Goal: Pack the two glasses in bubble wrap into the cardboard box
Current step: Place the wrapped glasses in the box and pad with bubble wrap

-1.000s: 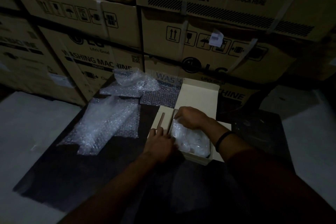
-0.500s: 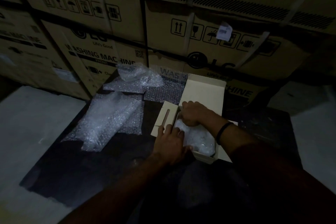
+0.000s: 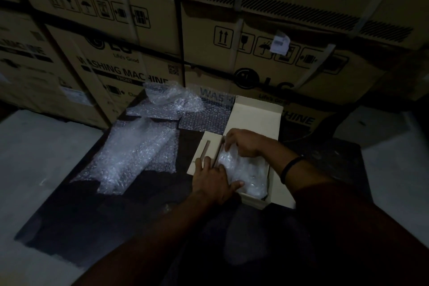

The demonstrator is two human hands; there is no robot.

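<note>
Glass (image 3: 246, 169), wrapped, lies in the box (image 3: 255, 118), long axis 11 to 5 o'clock. Its far end is gripped by the curled right hand (image 3: 246, 144), and the left hand (image 3: 213, 179) is laid flat beside it. The other bundle (image 3: 130, 155), probably the second glass, lies at 9 o'clock, nearer the left.

your l hand (image 3: 212, 181) flat, fingers straight fwd, thumb out to r, your r hand (image 3: 246, 144) knuckles up, fingers bent down, grip unclear

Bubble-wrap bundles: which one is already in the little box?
The wrapped bundle inside the open cardboard box, on the right. The long bundle lies outside, left on the dark mat.
</note>
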